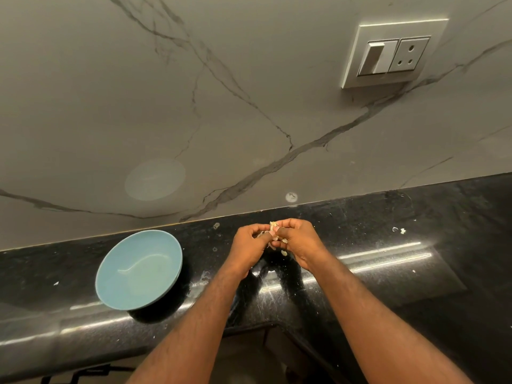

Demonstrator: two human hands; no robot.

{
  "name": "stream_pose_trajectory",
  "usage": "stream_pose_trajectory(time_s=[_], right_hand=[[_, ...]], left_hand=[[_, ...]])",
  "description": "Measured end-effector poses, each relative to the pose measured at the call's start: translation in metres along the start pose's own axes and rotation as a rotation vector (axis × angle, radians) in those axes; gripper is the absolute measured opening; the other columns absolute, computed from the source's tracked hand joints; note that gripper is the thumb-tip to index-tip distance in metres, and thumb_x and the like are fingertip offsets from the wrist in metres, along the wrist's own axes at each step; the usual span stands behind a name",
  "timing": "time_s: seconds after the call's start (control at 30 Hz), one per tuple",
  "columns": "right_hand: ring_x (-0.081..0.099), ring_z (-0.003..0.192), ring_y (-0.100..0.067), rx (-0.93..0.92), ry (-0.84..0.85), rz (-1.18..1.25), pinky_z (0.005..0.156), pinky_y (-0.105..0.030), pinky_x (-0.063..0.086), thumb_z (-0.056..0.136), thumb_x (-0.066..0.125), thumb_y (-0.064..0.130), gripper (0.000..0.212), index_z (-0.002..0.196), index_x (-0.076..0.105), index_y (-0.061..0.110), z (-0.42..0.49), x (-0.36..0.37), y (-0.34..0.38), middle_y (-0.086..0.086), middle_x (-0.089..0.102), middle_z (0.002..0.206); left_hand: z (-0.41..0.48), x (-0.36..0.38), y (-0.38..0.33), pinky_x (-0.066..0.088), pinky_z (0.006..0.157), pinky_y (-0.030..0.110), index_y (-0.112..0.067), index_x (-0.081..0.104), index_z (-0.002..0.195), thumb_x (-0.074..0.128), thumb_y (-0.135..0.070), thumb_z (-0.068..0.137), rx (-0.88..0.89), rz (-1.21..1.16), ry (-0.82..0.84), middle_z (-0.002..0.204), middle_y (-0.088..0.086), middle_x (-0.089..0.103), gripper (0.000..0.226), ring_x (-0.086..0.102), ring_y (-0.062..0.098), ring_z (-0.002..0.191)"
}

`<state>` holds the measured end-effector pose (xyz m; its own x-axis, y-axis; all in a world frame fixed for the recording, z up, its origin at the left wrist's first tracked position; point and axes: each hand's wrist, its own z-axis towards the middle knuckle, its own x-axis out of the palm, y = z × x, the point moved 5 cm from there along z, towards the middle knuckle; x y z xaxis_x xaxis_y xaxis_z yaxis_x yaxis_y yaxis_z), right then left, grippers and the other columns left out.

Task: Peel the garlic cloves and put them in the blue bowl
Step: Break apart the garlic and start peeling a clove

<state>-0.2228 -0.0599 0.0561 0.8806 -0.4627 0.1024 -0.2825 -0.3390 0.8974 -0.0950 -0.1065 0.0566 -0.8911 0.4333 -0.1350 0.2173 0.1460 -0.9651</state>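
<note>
**A:** Where is the garlic?

**B:** You have it above the glossy black stone countertop [388, 273], just in front of the wall. The small, pale, papery-skinned clump of garlic [274, 231] sits between your two hands. Your left hand [249, 243] pinches it from nine o'clock, and your right hand [297, 242] curls round it from three o'clock. Both sets of fingertips are closed on it.

**A:** How does it look?

**B:** It's cream to straw in colour, with ragged flakes of skin poking out between your fingers. Most of it is hidden, so I can't tell whether you hold one clove or several.

**A:** How will it handle?

**B:** I'd expect it to be very light. The skin should be dry, brittle and quick to tear, and the clove under it firm and a little slick once bare. Pinch the loose skin at the tip with one hand and hold the clove's body with the other. Don't squeeze hard, or it could shoot out.

**A:** And the bowl?

**B:** The round, shallow, light-blue ceramic bowl [138, 270] stands at nine o'clock from your hands, near but apart from them, with nothing in it. A few pale skin scraps [399, 230] lie on the counter at three o'clock.
</note>
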Motion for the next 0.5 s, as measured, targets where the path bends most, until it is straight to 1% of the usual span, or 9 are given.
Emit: stream_pose_trajectory(time_s=[0.1, 0.2, 0.27, 0.3, 0.43, 0.5], right_hand=[[0.072, 0.083, -0.026, -0.020, -0.002, -0.050, 0.069, -0.029, 0.061, 0.091, 0.065, -0.004, 0.009, 0.097, 0.070, -0.001, -0.0006, -0.0015, 0.0004, -0.023, 0.073, 0.099], [0.073, 0.086, -0.024, -0.033, 0.008, -0.094, 0.073, -0.034, 0.063, 0.092, 0.065, 0.000, 0.008, 0.098, 0.070, 0.001, -0.0038, -0.0019, 0.0028, -0.018, 0.073, 0.099], [0.072, 0.088, -0.023, -0.023, 0.009, -0.131, 0.069, -0.034, 0.063, 0.092, 0.068, 0.003, 0.007, 0.098, 0.070, 0.002, -0.0047, -0.0029, 0.0042, -0.015, 0.072, 0.100], [0.071, 0.088, -0.022, -0.012, 0.007, -0.154, 0.066, -0.034, 0.063, 0.092, 0.069, 0.005, 0.007, 0.098, 0.070, 0.002, -0.0048, -0.0036, 0.0047, -0.014, 0.071, 0.100], [0.067, 0.085, -0.018, 0.026, 0.012, -0.225, 0.060, -0.035, 0.062, 0.092, 0.070, 0.007, 0.009, 0.098, 0.069, 0.002, -0.0063, -0.0041, 0.0062, -0.010, 0.067, 0.094], [0.067, 0.087, -0.018, 0.007, 0.012, -0.250, 0.058, -0.033, 0.060, 0.091, 0.071, 0.009, 0.008, 0.096, 0.069, 0.003, -0.0079, -0.0042, 0.0094, -0.009, 0.067, 0.094]], left_hand=[[0.0002, -0.0014, -0.0001, 0.051, 0.071, 0.017, -0.020, 0.073, 0.107, 0.071, -0.021, 0.092, -0.004, -0.008, -0.004, 0.093, -0.004, 0.075, 0.015, 0.068, 0.000, 0.082], [0.0006, -0.0010, 0.0002, 0.054, 0.078, 0.024, -0.022, 0.072, 0.107, 0.070, -0.022, 0.093, -0.016, -0.024, 0.008, 0.099, -0.005, 0.073, 0.014, 0.069, 0.006, 0.093], [0.0009, -0.0014, 0.0011, 0.056, 0.080, 0.027, -0.023, 0.072, 0.106, 0.070, -0.022, 0.093, -0.023, -0.030, 0.013, 0.101, -0.004, 0.073, 0.013, 0.068, 0.009, 0.097], [0.0009, -0.0021, 0.0011, 0.055, 0.081, 0.027, -0.023, 0.073, 0.104, 0.070, -0.021, 0.093, -0.016, -0.031, 0.009, 0.099, -0.004, 0.074, 0.012, 0.068, 0.009, 0.096], [0.0025, -0.0046, 0.0019, 0.050, 0.080, 0.021, -0.019, 0.076, 0.102, 0.070, -0.019, 0.093, 0.002, -0.001, -0.008, 0.094, -0.006, 0.075, 0.011, 0.067, -0.002, 0.086], [0.0033, -0.0053, 0.0018, 0.052, 0.082, 0.024, -0.014, 0.076, 0.104, 0.071, -0.018, 0.092, 0.004, 0.001, -0.008, 0.096, -0.003, 0.076, 0.014, 0.068, 0.002, 0.089]])
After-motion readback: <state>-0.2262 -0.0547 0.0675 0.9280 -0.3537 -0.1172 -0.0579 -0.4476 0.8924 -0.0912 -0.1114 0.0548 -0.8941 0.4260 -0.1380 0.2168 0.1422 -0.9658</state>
